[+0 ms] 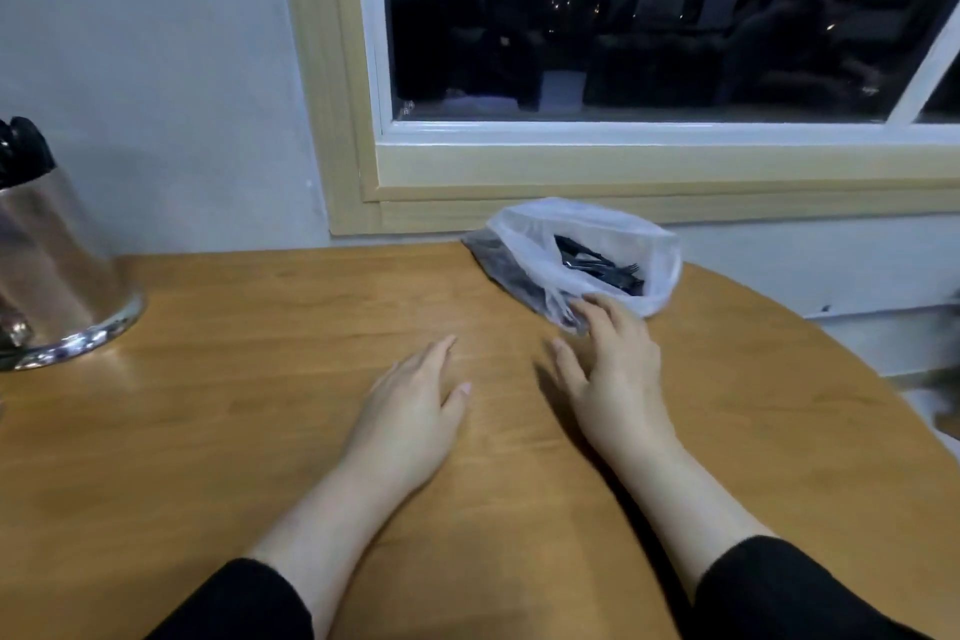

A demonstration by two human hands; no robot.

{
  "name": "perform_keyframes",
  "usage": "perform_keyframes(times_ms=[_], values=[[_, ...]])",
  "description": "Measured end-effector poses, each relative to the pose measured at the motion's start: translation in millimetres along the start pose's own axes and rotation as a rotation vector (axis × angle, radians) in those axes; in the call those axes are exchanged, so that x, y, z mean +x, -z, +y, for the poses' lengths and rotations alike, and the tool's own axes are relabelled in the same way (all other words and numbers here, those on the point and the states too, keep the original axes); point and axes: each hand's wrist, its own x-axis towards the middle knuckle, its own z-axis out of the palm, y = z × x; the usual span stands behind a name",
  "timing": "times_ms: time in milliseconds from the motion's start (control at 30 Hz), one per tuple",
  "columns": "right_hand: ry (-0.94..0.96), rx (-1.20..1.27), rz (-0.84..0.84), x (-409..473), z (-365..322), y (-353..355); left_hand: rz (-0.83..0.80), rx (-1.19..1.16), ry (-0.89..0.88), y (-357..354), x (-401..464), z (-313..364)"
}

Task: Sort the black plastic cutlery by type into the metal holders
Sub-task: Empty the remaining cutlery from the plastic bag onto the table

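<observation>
A clear plastic bag (639, 234) lies at the far side of the wooden table (260, 379), its mouth open toward me. Several pieces of black plastic cutlery (597, 268), forks among them, show inside it. My right hand (608, 364) rests palm down with its fingertips touching the bag's near edge. My left hand (415, 405) lies flat on the table, fingers apart, holding nothing. At the far left stands a shiny metal holder (52, 265) with black cutlery tops (23, 148) sticking out of it.
A grey wall and a wood-framed window (623, 172) run right behind the table. The table's rounded edge curves away at the right (831, 379), with the floor beyond it.
</observation>
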Motion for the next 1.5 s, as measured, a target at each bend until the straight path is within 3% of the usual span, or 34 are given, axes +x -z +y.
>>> perform_keyframes(times_ms=[167, 367, 533, 700, 767, 833, 900, 933, 1000, 1100, 1200, 1300, 1433, 1500], values=[[-0.114, -0.263, -0.211, 44, 29, -22, -0.006, 0.070, -0.022, -3, 12, 3], [-0.052, -0.157, -0.297, 52, 20, -31, 0.025, -0.012, 0.001, -1, 8, 5], [0.079, -0.099, -0.345, 11, -33, -20, 0.323, -0.214, -0.031, 3, -1, -6], [0.225, 0.006, -0.544, -29, -92, -5, 0.541, -0.243, -0.088, 31, -16, -12], [0.323, 0.172, -0.424, -30, -102, 10, 0.587, -0.225, -0.130, 49, -19, -11], [0.429, 0.352, -0.112, -28, -101, 28, 0.620, -0.213, -0.167, 69, -19, -5], [0.378, 0.447, 0.243, -20, -86, 42, 0.627, -0.207, -0.217, 87, -17, 6], [0.291, 0.461, 0.328, -13, -74, 43, 0.618, -0.195, -0.248, 95, -15, 15], [0.047, 0.448, 0.296, 3, -46, 33, 0.551, -0.165, -0.295, 103, -6, 35], [-0.174, 0.337, -0.115, 16, -11, 9, 0.297, -0.078, -0.331, 96, 17, 72], [-0.167, 0.336, -0.435, 10, -9, 1, -0.035, 0.117, -0.330, 77, 40, 92], [-0.034, 0.319, -0.530, 3, -28, 16, -0.253, 0.387, -0.195, 66, 46, 75], [0.039, 0.551, -0.684, -4, -52, 28, -0.303, 0.483, 0.056, 71, 25, 21], [0.000, 0.591, -0.482, -1, -52, 17, -0.165, 0.613, -0.015, 76, 4, 0]])
